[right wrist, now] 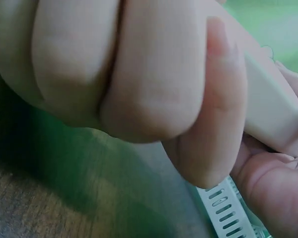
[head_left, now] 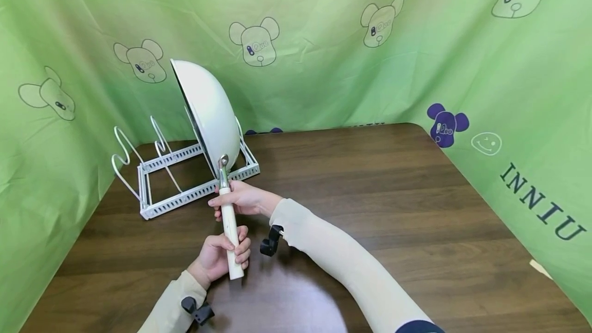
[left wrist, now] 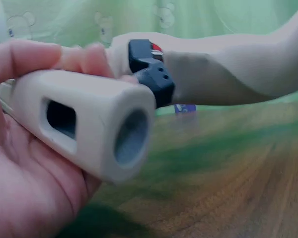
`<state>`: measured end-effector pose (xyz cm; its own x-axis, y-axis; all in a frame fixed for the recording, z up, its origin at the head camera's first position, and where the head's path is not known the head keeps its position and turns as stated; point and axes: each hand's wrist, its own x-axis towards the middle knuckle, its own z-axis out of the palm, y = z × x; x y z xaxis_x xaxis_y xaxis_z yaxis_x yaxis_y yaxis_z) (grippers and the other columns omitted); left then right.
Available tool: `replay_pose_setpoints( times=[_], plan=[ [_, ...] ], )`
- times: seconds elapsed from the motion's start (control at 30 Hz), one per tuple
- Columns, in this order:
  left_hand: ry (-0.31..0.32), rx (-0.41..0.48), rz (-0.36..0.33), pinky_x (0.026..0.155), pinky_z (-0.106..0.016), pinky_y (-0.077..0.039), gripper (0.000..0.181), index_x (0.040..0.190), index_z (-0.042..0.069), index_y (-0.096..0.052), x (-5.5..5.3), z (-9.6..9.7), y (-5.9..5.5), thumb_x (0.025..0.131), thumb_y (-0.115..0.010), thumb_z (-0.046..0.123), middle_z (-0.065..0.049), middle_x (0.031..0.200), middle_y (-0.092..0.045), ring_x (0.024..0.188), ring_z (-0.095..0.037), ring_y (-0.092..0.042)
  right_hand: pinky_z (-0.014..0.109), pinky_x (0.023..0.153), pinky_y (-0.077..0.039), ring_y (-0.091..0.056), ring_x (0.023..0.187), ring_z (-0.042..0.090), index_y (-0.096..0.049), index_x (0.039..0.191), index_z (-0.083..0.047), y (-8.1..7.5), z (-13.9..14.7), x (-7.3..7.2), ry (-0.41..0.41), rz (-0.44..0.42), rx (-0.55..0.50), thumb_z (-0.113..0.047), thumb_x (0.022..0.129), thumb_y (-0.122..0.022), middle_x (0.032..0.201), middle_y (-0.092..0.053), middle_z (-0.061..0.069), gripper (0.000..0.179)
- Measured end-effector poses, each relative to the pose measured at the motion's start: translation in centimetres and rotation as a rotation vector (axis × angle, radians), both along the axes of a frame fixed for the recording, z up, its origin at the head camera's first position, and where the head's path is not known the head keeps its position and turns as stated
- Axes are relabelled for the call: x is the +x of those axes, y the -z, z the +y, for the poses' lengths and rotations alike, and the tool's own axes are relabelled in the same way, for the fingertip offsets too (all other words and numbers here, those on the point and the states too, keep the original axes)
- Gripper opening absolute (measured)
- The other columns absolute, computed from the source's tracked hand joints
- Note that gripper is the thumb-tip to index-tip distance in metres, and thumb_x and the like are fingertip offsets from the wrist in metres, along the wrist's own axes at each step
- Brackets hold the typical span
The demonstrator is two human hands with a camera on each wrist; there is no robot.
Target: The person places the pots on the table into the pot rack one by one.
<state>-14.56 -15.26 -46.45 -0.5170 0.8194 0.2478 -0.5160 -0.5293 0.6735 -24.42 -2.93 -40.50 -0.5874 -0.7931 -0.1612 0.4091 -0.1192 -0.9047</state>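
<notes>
A white wok [head_left: 210,109] with a dark inner side stands tilted on its edge in the right part of a white wire pan rack [head_left: 182,200]. Its long pale handle [head_left: 228,222] points toward me. My left hand [head_left: 217,256] grips the handle near its free end. Higher up, close to the metal joint, my right hand [head_left: 247,199] holds the same handle with the thumb across it. In the left wrist view the hollow handle end [left wrist: 104,114] pokes out past my left palm. Curled right fingers [right wrist: 149,74] fill much of the right wrist view.
The rack's left side has bent wire dividers [head_left: 122,153] with no pan between them. A brown wooden table [head_left: 370,199] lies under everything. Green printed curtains [head_left: 324,76] hang around its back and sides. Black camera mounts [head_left: 271,241] sit on both wrists.
</notes>
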Motion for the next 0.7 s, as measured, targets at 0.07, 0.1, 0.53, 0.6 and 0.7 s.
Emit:
replay_pose_setpoints(
  times=[0.07, 0.1, 0.53, 0.6, 0.7],
  plan=[
    [-0.010, -0.029, 0.006, 0.077, -0.028, -0.049, 0.022, 0.101, 0.011, -0.050, 0.0, -0.2, 0.0, 0.082, -0.043, 0.004, 0.002, 0.079, -0.052, 0.072, -0.011, -0.053, 0.032, 0.066, -0.057, -0.062, 0.063, 0.017, -0.038, 0.099, -0.007, 0.1, 0.0, 0.1, 0.012, 0.000, 0.002, 0.011, 0.097, -0.048, 0.076, -0.061, 0.007, 0.021],
    [-0.018, -0.042, 0.010, 0.078, -0.029, -0.049, 0.023, 0.102, 0.011, -0.051, 0.0, -0.3, 0.0, 0.082, -0.044, 0.003, 0.002, 0.081, -0.054, 0.073, -0.011, -0.054, 0.032, 0.066, -0.057, -0.062, 0.063, 0.017, -0.038, 0.100, -0.007, 0.2, 0.0, 0.1, 0.017, -0.001, 0.002, 0.011, 0.096, -0.048, 0.076, -0.061, 0.007, 0.021],
    [-0.162, -0.150, -0.014, 0.081, -0.032, -0.050, 0.035, 0.108, 0.012, -0.056, 0.1, -0.8, -0.2, 0.081, -0.044, -0.008, -0.001, 0.086, -0.059, 0.081, -0.016, -0.057, 0.031, 0.068, -0.057, -0.064, 0.068, 0.017, -0.041, 0.107, -0.008, 0.8, 0.7, 0.0, 0.045, -0.002, -0.005, 0.015, 0.095, -0.047, 0.080, -0.063, 0.006, 0.027],
    [-0.186, -0.170, -0.029, 0.081, -0.033, -0.050, 0.036, 0.107, 0.011, -0.056, 0.1, -0.8, -0.2, 0.081, -0.044, -0.010, -0.002, 0.086, -0.059, 0.081, -0.016, -0.057, 0.031, 0.071, -0.057, -0.065, 0.070, 0.017, -0.042, 0.109, -0.006, 0.8, 0.8, -0.1, 0.046, 0.000, -0.009, 0.015, 0.095, -0.046, 0.081, -0.063, 0.006, 0.026],
    [-0.216, -0.209, -0.043, 0.080, -0.033, -0.050, 0.037, 0.106, 0.011, -0.055, 0.0, -0.9, -0.4, 0.080, -0.043, -0.011, -0.002, 0.086, -0.059, 0.081, -0.016, -0.057, 0.032, 0.074, -0.056, -0.066, 0.075, 0.018, -0.043, 0.109, -0.006, 0.9, 1.1, -0.2, 0.057, 0.001, -0.017, 0.015, 0.095, -0.046, 0.084, -0.064, 0.007, 0.025]
  ],
)
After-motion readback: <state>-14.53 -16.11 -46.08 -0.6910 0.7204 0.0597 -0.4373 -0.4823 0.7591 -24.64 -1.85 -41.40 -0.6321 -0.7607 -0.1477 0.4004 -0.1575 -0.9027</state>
